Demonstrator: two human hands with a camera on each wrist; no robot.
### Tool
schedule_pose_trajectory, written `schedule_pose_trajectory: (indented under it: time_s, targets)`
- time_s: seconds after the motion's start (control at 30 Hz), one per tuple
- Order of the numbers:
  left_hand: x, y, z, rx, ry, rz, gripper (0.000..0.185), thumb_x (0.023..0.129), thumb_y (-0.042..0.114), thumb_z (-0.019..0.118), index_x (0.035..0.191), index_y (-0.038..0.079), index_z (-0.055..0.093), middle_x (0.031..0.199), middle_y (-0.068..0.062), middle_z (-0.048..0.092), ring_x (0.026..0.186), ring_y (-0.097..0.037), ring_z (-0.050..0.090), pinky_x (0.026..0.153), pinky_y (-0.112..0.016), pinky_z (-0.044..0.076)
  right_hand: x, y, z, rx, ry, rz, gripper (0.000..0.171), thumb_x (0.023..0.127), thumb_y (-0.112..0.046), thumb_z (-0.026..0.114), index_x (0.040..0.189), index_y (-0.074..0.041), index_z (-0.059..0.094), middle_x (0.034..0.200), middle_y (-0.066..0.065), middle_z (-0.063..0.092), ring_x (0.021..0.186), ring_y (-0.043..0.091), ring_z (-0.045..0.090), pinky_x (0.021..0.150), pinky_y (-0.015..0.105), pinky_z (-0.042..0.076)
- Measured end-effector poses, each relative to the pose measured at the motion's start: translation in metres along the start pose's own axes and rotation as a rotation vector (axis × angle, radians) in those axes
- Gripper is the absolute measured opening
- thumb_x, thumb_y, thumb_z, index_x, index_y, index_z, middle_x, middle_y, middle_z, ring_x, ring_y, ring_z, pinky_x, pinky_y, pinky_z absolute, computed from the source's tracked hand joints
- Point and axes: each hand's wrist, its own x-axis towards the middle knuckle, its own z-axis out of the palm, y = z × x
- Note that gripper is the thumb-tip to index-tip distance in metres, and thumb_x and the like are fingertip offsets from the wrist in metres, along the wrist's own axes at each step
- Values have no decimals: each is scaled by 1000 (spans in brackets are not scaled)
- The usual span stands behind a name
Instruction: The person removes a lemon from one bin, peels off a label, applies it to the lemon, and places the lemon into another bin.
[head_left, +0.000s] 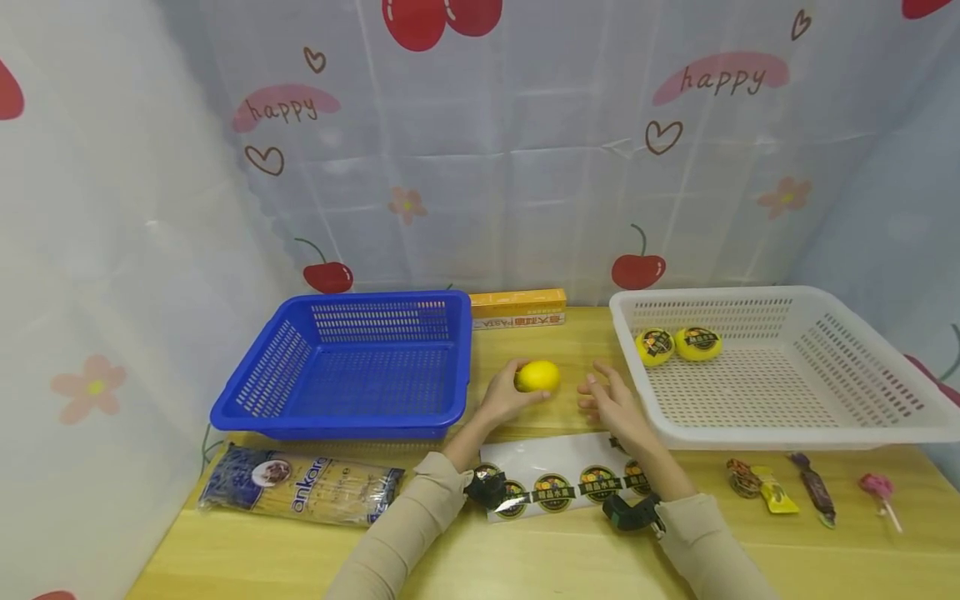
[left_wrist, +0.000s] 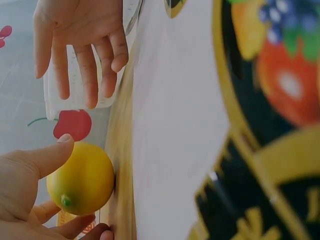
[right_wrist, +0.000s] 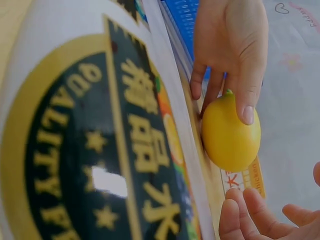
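Left hand on a lemon at mid-tabletop, right hand open beside it.

From my remote seat, going left to right: a pasta bag (head_left: 300, 493) lies at the near left edge of the tabletop (head_left: 555, 558), with an empty blue basket (head_left: 352, 367) behind it. My left hand (head_left: 504, 402) curls its fingers (right_wrist: 248, 100) round the lemon (head_left: 537, 376), which rests on the tabletop between the two baskets, just behind the sticker sheet (head_left: 562, 483). My right hand (head_left: 617, 406) hovers near it, fingers (left_wrist: 90, 70) loosely spread, holding nothing. The white basket (head_left: 787, 425) on the right holds two stickered lemons (head_left: 677, 344). The lemon is bright yellow, smooth, oval, with a small green stem end and no sticker. I judge it light, firm and apt to roll; best gripped round its middle.
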Motion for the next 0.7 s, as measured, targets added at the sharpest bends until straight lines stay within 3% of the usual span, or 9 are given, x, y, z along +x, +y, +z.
schedule_pose_trajectory:
  time_s: [0.37, 0.57, 0.7]
  targets:
    - [6, 1, -1, 9, 22, -24, 67, 81, 22, 73, 136, -1, 43, 133, -18, 49, 120, -34, 48, 99, -47, 40, -9, 0, 5, -128, -49, -83, 58, 102, -31, 38, 145, 3, 19, 125, 32, 50, 107, 42, 57, 85, 44, 52]
    - [6, 1, -2, 6, 54, -26, 73, 80, 23, 74, 140, 2, 38, 138, -19, 44, 121, -35, 46, 98, -50, 39, -12, 4, 8, -139, -91, -160, 57, 99, -21, 48, 141, 9, 24, 120, 37, 50, 100, 46, 58, 77, 43, 54]
    - [5, 0, -3, 21, 61, -22, 75, 80, 24, 74, 141, 3, 36, 139, -20, 42, 123, -36, 44, 100, -51, 38, -14, 7, 9, -229, -120, -218, 55, 96, -18, 55, 137, 10, 33, 116, 34, 54, 98, 45, 60, 77, 45, 54]
